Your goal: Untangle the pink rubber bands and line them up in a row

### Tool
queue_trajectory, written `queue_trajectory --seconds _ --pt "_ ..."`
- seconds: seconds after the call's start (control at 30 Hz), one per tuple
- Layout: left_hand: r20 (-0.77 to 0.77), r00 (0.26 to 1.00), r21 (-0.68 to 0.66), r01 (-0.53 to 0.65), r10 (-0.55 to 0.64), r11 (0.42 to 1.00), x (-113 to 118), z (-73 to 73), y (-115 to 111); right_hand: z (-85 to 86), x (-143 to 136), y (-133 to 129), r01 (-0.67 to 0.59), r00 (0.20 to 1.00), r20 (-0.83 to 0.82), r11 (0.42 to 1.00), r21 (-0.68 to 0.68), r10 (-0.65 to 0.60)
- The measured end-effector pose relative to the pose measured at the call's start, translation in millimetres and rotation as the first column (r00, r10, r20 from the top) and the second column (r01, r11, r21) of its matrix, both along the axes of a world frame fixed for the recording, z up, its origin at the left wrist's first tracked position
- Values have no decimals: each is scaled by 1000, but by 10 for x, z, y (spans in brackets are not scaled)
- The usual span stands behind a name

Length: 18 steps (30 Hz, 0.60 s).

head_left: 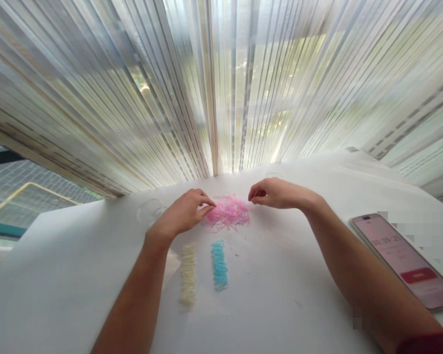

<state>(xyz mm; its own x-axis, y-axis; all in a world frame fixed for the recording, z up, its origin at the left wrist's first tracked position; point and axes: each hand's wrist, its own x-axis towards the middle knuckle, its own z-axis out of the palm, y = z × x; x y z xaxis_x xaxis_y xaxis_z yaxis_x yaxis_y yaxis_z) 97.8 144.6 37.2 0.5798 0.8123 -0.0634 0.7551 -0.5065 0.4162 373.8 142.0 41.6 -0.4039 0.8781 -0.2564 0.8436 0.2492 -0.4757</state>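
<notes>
A loose heap of small pink pieces (229, 212) lies on the white table. My left hand (187, 210) is at its left edge, thumb and forefinger close together at the pieces; whatever may be between them is too small to make out. Just right of the heap, my right hand (271, 192) has its fingers curled into a pinch, and its contents cannot be made out. Nearer to me are a column of cream-coloured pieces (188, 278) and, to its right, a shorter column of blue pieces (219, 265).
A phone (406, 260) showing a timer lies at the right, beside my right forearm. Behind my left hand stands a clear round container (149, 211). The white table (77, 275) ends at a striped sheer curtain (229, 98) along the back.
</notes>
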Motion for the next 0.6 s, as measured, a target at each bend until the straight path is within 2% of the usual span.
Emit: queue_trajectory --seconds 0.2,0.33,0.47,0.6 --pt "-16 1000 -22 -27 26 999 12 23 -16 35 -64 -46 31 999 -39 998 60 -29" --pt "-19 999 -23 -30 30 999 24 34 -30 -19 -304 -122 -43 983 -174 991 128 65" --pt "-35 999 -22 -32 31 999 36 45 -45 -131 -526 -163 -135 973 -162 976 172 163" --pt "-34 999 -13 -32 31 999 44 73 -59 -122 -490 -130 -137 963 -210 978 157 169"
